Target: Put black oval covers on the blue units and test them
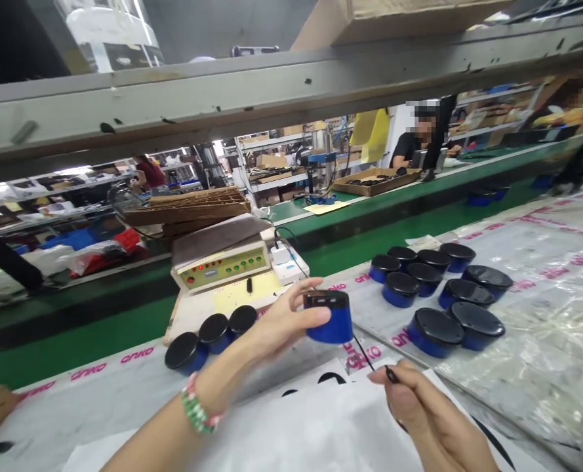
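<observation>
My left hand (288, 314) grips a blue-and-black round device (329, 328), thumb on its near side, lifted over a white sheet (291, 426). A thin black cable (363, 351) runs from the device's lower right down to my right hand (426, 406), whose thumb and fingers are closed on it. Several similar devices with glossy black tops (422, 278) stand in a cluster to the right on the plastic-covered table. Three more (215, 331) sit in a row to the left of the held one.
Behind my left hand is a tester box (222, 265) with lit indicators, beside a white power adapter (284, 259). A grey beam (271, 85) crosses overhead. Beyond the table runs a green conveyor (350, 239); a person (409, 147) sits on its far side near a cardboard tray (377, 182).
</observation>
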Demonstrator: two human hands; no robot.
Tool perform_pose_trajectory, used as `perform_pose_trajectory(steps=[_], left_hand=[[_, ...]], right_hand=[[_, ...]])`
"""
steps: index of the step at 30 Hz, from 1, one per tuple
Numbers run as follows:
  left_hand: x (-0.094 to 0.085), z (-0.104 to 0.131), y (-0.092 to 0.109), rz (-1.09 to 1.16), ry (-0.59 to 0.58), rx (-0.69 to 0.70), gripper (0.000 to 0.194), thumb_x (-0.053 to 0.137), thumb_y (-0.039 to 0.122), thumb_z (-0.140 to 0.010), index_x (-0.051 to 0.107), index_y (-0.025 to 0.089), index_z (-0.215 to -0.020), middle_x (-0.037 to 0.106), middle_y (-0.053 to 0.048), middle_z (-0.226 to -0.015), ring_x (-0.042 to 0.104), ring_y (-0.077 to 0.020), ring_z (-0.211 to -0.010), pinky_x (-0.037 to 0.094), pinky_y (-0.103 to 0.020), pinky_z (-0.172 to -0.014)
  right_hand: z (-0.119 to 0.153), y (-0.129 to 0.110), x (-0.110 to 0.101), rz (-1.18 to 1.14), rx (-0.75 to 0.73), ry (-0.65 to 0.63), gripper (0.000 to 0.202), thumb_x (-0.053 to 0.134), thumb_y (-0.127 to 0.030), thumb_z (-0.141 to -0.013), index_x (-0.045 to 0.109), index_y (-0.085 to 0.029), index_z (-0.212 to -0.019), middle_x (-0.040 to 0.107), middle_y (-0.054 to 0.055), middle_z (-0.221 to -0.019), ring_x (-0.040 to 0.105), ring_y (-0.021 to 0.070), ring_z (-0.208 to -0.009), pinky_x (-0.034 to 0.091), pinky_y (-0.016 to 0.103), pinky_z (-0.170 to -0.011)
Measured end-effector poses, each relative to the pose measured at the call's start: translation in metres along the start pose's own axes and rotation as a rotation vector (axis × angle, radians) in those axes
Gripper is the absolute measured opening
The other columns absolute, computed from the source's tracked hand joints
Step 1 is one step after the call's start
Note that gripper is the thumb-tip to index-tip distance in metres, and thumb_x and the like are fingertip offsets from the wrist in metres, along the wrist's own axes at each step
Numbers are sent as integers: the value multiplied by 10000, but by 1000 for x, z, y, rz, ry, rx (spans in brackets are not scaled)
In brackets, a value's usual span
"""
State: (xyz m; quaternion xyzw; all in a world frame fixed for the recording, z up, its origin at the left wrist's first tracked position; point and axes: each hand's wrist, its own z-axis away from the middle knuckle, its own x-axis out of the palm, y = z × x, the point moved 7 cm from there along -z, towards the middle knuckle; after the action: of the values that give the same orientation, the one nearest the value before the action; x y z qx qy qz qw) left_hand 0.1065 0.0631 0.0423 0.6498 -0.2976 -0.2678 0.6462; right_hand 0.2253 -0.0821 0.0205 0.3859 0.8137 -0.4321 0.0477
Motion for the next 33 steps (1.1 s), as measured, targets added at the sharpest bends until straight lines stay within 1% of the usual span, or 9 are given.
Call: perform_pose_trajectory(steps=[3, 6, 10, 13, 17, 23, 28, 30, 33], left_hand=[[-6, 55, -4, 370, 36, -130, 495, 603, 444, -796, 528, 159, -1194, 613, -118, -1132, 618, -218, -959, 470, -344, -846], [-3, 89, -10, 608, 30, -189, 474, 569, 474, -814, 608, 97, -1099, 656, -131, -988, 639, -218, -866, 503, -329, -762], [-12, 111, -14, 511, 137, -125, 506, 715, 493, -727, 614, 156, -1091, 661, -86, -940, 613, -145, -727, 483, -224, -601], [-19, 119, -13, 448, 196, -102, 545, 727, 508, -710, 583, 193, -1130, 647, -59, -960, 605, -147, -802, 467, -237, -713], [-20, 122, -8, 387, 179, -113, 471, 668, 517, -760, 565, 210, -1102, 616, -35, -989, 572, -163, -931, 423, -240, -798], [-23, 127, 16, -60, 247, 51, 615, 769, 526, -642, 464, 204, -1068, 568, 7, -912, 521, -128, -832, 406, -221, -749], [-19, 133, 20, -378, 230, 47, 673, 762, 475, -676, 356, 257, -1166, 583, 3, -925, 576, -158, -820, 466, -266, -728], [-17, 136, 31, -630, 270, 206, 675, 733, 484, -707, 359, 269, -1225, 541, -43, -1061, 570, -195, -938, 490, -315, -800], [-1, 147, 53, -1121, 366, 597, 657, 691, 434, -771, 395, 186, -1303, 435, -108, -1154, 481, -246, -1094, 471, -385, -927]], right_hand=[[-6, -22, 21, -55, -74, -87, 148, 458, -250, -932, 598, -218, -896, 630, 7, -792, 637, 138, -764, 509, 166, -633], [-9, -52, 42, -134, -142, -162, 164, 445, -212, -937, 582, -216, -846, 571, -5, -731, 576, 130, -683, 485, 207, -634], [-7, -81, 53, -137, -218, -179, 138, 463, -182, -928, 560, -208, -833, 540, -3, -733, 525, 143, -704, 445, 248, -647], [-7, -92, 50, -101, -258, -163, 79, 494, -172, -914, 544, -205, -863, 543, -4, -748, 522, 143, -720, 433, 256, -662], [-9, -103, 45, -61, -315, -151, 93, 477, -155, -913, 525, -205, -851, 530, -20, -701, 513, 135, -677, 416, 264, -668], [-5, -110, 49, 133, -383, -168, 168, 473, -133, -897, 506, -191, -743, 495, -19, -645, 465, 145, -605, 354, 324, -688], [2, -100, 54, 58, -357, -141, 100, 454, -130, -908, 522, -196, -875, 521, 6, -733, 524, 167, -753, 396, 297, -718], [3, -89, 62, -3, -290, -190, 111, 418, -152, -930, 511, -212, -937, 534, 10, -785, 543, 159, -801, 432, 259, -704], [4, -78, 72, -62, -245, -238, 155, 359, -164, -951, 491, -232, -994, 546, 7, -809, 564, 144, -787, 470, 220, -672]])
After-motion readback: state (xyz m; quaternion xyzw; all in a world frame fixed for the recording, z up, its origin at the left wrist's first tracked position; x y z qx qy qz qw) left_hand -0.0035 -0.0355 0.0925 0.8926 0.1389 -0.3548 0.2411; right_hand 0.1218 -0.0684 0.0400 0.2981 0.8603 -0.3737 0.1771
